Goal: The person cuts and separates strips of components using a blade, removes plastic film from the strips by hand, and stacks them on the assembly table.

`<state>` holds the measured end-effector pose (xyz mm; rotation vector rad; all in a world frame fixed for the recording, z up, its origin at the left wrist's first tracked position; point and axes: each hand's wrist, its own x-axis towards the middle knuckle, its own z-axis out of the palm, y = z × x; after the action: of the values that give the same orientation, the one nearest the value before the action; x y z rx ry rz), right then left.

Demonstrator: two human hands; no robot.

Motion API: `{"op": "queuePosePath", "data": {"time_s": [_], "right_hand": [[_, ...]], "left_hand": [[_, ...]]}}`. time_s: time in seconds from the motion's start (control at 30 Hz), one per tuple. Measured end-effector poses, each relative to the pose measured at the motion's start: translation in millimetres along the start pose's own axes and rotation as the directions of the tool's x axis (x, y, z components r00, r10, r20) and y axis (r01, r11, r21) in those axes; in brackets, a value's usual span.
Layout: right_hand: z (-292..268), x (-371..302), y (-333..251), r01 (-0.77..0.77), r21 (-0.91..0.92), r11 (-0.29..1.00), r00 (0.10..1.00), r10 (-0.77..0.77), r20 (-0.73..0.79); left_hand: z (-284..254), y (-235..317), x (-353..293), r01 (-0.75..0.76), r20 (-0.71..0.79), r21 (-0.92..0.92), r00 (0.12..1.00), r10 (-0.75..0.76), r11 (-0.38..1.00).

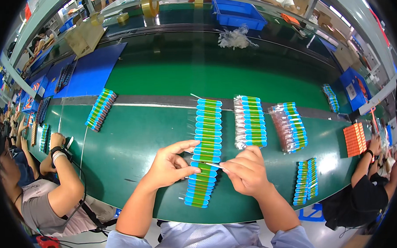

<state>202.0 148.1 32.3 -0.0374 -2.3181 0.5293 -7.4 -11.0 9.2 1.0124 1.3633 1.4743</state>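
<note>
A long row of slim blue pieces with round ends and a yellow-green middle band (208,123) lies in front of me. A shorter run of the same blue pieces (199,192) continues it at a slight slant towards me. My left hand (171,165) rests at the left side where the two runs meet, its thumb and forefinger apart and touching the pieces. From the right, my right hand (247,170) pinches a thin whitish stick (212,165), whose far end lies across the pieces between the runs. Whether the stick is a separate tool or one of the pieces' parts is unclear.
More blue rows lie on the green table (132,140): two wrapped in clear film (250,121) (291,126), a pair (305,181) at right, and one (100,109) at left. Beyond are a conveyor (178,76), blue bin (238,13) and crumpled film (235,38). Co-workers sit on both sides.
</note>
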Motion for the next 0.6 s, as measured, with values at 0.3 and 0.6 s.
{"op": "queuePosePath", "data": {"time_s": [0.3,0.6], "right_hand": [[6.7,-6.0,-4.1,-0.042,0.294,0.955,0.983,0.092,-0.157],[4.1,-24.6,0.5,-0.471,0.735,0.488,0.828,0.532,0.177]], "left_hand": [[0.5,-3.1,1.9,0.039,0.055,-0.031,0.998,-0.038,0.999],[5.6,-0.2,6.3,-0.031,-0.096,-0.134,0.995,0.018,0.99]]}}
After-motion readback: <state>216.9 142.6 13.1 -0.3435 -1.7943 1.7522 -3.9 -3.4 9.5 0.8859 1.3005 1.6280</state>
